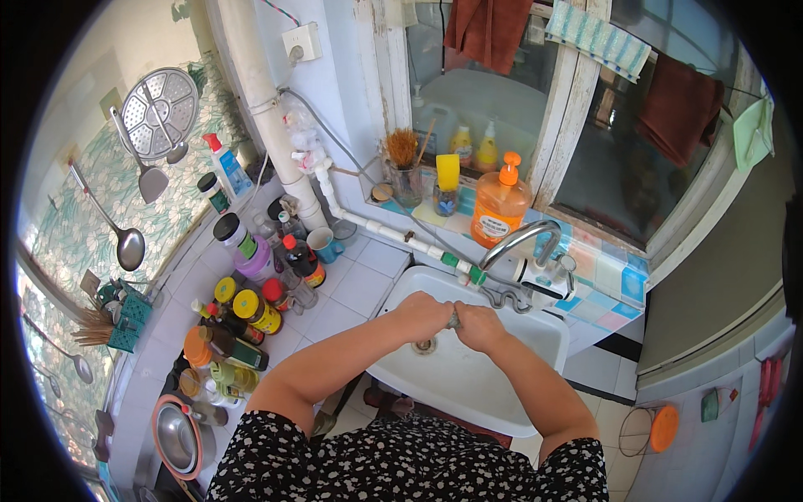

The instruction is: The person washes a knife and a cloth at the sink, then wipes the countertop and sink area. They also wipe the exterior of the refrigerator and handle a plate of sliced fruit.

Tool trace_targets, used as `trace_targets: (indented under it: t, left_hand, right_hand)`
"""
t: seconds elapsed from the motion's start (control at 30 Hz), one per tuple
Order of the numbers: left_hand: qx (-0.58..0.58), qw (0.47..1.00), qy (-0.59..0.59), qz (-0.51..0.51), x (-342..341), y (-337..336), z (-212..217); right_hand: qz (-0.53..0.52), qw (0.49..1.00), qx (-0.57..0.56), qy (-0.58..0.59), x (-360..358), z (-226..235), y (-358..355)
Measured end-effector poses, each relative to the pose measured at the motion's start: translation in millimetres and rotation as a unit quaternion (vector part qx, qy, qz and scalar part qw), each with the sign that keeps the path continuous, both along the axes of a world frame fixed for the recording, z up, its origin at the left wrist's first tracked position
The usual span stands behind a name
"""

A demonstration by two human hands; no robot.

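Observation:
My left hand [425, 316] and my right hand [479, 325] meet over the white sink [493, 393], knuckles nearly touching. Between their fingers they pinch a small grey object [452, 317], too small to identify. The hands hover just above the drain [424, 345]. The curved metal faucet [520, 240] arches over the basin right behind them, and I cannot tell whether water is running. Both forearms come in from the lower edge.
Many sauce bottles and jars [247, 309] crowd the tiled counter at left, with a metal pot [177, 435] at its near end. An orange soap pump bottle [499, 205] and a brush jar [405, 176] stand on the window ledge. Ladles and a strainer [159, 113] hang on the left wall.

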State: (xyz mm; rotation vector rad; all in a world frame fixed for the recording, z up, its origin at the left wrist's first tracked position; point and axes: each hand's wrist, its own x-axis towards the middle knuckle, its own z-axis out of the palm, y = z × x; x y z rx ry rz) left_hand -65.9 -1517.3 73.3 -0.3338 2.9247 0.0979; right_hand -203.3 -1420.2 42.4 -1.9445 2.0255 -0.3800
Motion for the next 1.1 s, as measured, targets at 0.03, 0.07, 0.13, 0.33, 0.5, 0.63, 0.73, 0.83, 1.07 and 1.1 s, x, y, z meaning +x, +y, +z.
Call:
trace_targets:
  t: [0.03, 0.07, 0.13, 0.33, 0.5, 0.63, 0.73, 0.83, 1.07, 1.1]
  left_hand:
    - [-0.008, 1.0, 0.02, -0.014, -1, -3, -4]
    - [-0.015, 0.999, 0.036, -0.027, -2, -4, -10]
    - [-0.046, 0.993, 0.098, -0.044, -2, -6, -26]
    - [-0.046, 0.972, 0.231, 0.02, -9, 3, -44]
    - [0.204, 0.942, 0.173, 0.204, -28, -10, -36]
    - [0.533, 0.809, 0.092, 0.231, -39, -23, -22]
    - [0.58, 0.794, -0.046, 0.176, -38, -1, -14]
    - [0.464, 0.885, 0.036, -0.004, -37, 4, -38]
    - [0.151, 0.988, -0.005, 0.013, -32, 41, -19]
    - [0.135, 0.991, 0.011, 0.007, -33, 41, -22]
  right_hand:
    - [-0.011, 1.0, 0.0, -0.012, -2, -4, -2]
    - [-0.022, 0.999, 0.002, -0.028, -4, -16, -3]
    - [-0.042, 0.996, -0.003, -0.077, -6, -36, -7]
    - [-0.1, 0.937, 0.019, -0.333, -25, -34, -18]
    - [-0.152, 0.88, -0.074, -0.444, -42, -31, -5]
    - [-0.052, 0.953, -0.28, -0.101, -23, -7, 11]
    - [-0.012, 0.958, -0.286, -0.034, -17, -14, 21]
    - [0.007, 0.973, -0.228, 0.034, -13, -9, 36]
    - [0.014, 0.982, -0.11, 0.154, -22, -14, 49]
    - [0.004, 0.983, -0.1, 0.153, -22, -13, 50]
